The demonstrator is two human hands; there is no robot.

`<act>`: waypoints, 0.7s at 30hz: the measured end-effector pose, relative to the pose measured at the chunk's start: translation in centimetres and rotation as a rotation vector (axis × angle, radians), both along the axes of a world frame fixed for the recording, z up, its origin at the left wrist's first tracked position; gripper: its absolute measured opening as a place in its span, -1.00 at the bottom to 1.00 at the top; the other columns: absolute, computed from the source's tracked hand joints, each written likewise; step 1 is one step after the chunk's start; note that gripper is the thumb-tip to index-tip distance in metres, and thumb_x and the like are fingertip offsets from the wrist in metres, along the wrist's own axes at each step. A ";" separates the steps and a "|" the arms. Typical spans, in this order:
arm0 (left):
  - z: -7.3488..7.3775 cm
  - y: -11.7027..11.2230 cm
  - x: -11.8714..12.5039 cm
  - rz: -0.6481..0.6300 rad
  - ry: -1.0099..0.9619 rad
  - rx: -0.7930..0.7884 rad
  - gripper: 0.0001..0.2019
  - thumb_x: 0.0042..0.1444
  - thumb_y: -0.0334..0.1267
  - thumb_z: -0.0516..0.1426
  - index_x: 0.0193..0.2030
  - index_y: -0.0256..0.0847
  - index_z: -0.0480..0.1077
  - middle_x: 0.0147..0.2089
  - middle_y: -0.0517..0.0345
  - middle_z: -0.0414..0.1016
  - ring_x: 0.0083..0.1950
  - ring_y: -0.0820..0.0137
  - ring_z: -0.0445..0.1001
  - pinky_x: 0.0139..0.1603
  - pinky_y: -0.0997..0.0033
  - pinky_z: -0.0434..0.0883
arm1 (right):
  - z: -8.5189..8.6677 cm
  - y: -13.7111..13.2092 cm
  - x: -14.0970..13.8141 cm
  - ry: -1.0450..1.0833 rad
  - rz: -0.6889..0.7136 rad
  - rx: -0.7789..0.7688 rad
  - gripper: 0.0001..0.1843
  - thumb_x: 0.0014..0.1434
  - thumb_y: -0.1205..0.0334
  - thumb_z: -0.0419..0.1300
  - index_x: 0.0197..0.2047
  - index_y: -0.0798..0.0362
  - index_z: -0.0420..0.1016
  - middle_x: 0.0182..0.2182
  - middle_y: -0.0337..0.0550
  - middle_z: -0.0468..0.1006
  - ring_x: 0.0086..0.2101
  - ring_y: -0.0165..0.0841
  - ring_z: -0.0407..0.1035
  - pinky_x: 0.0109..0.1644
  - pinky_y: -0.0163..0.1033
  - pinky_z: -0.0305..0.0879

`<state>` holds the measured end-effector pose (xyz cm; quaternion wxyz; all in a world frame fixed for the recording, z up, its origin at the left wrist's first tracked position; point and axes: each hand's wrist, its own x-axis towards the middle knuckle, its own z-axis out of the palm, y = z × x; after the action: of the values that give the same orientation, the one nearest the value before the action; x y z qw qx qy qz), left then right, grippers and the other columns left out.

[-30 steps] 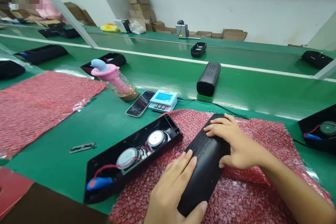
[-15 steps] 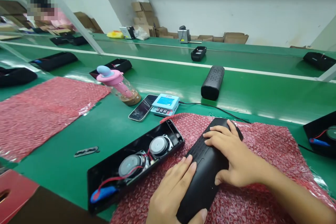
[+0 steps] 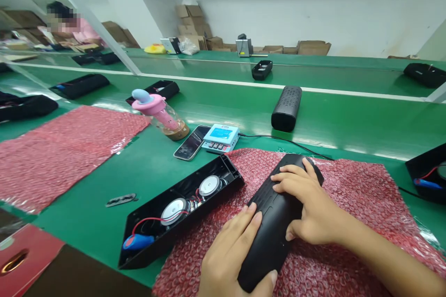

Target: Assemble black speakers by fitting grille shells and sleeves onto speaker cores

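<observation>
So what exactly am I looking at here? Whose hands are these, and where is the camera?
There is no machine here. A person wears a camera on the head, looking forward and down, so you see their own two bare hands. The left hand and right hand both clasp a closed black speaker lying on pink bubble wrap. Beside it, on the green bench, lies an open speaker half showing two round drivers and a blue battery. Behind are a phone, a small meter and a pink bottle. Another person sits far off to the left.
</observation>
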<state>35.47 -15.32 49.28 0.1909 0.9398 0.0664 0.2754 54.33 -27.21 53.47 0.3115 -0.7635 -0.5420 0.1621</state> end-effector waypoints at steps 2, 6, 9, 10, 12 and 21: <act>0.0 0.1 0.0 -0.011 -0.001 0.009 -0.38 -0.03 -0.19 0.12 0.23 -0.24 0.21 0.22 -0.09 0.31 0.19 0.09 0.35 0.14 0.11 0.38 | 0.3 -0.1 0.3 0.021 0.045 -0.011 -0.33 -0.40 0.20 0.48 -0.15 0.02 0.38 0.04 -0.05 0.43 0.15 0.00 0.11 0.25 0.30 -0.65; 0.2 0.3 0.1 -0.042 -0.009 0.058 -0.37 -0.04 -0.18 0.14 0.21 -0.29 0.22 0.20 -0.14 0.33 0.18 0.08 0.36 0.12 0.12 0.40 | 0.7 -0.5 1.0 0.040 0.145 -0.057 -0.35 -0.25 0.19 0.43 -0.05 0.01 0.33 0.10 -0.04 0.35 0.20 -0.03 0.01 0.22 0.32 -0.70; 0.4 0.3 0.2 -0.062 -0.017 0.103 -0.35 -0.08 -0.19 0.16 0.20 -0.33 0.22 0.18 -0.18 0.35 0.15 0.07 0.39 0.10 0.13 0.43 | 0.8 -0.6 1.0 0.037 0.135 -0.083 -0.35 -0.24 0.24 0.42 -0.04 0.00 0.31 0.12 -0.06 0.33 0.21 -0.05 0.00 0.23 0.31 -0.70; 0.5 0.3 0.3 -0.061 -0.018 0.108 -0.35 -0.08 -0.19 0.16 0.20 -0.33 0.22 0.17 -0.19 0.36 0.15 0.07 0.39 0.09 0.13 0.43 | 0.7 -0.5 0.8 0.037 0.111 -0.087 -0.37 -0.26 0.25 0.41 -0.07 0.01 0.31 0.11 -0.06 0.34 0.21 -0.05 0.01 0.24 0.31 -0.69; 0.6 0.3 0.4 -0.047 -0.014 0.101 -0.36 -0.07 -0.19 0.15 0.20 -0.32 0.22 0.17 -0.19 0.36 0.15 0.08 0.39 0.10 0.12 0.43 | 0.6 -0.3 0.4 0.029 0.055 -0.085 -0.39 -0.29 0.29 0.41 -0.12 0.01 0.32 0.09 -0.05 0.36 0.20 -0.04 0.03 0.25 0.31 -0.66; 0.3 0.5 0.2 -0.032 -0.005 0.043 -0.35 -0.09 -0.21 0.15 0.21 -0.31 0.22 0.19 -0.16 0.34 0.14 0.07 0.40 0.09 0.11 0.45 | -0.2 -0.1 0.0 -0.013 0.058 -0.025 -0.40 -0.28 0.33 0.31 -0.08 0.01 0.34 0.11 -0.02 0.36 0.21 0.01 0.03 0.26 0.32 -0.62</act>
<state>35.65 -14.83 49.58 0.1751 0.9440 0.0449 0.2761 54.30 -27.34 53.30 0.2934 -0.7525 -0.5637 0.1728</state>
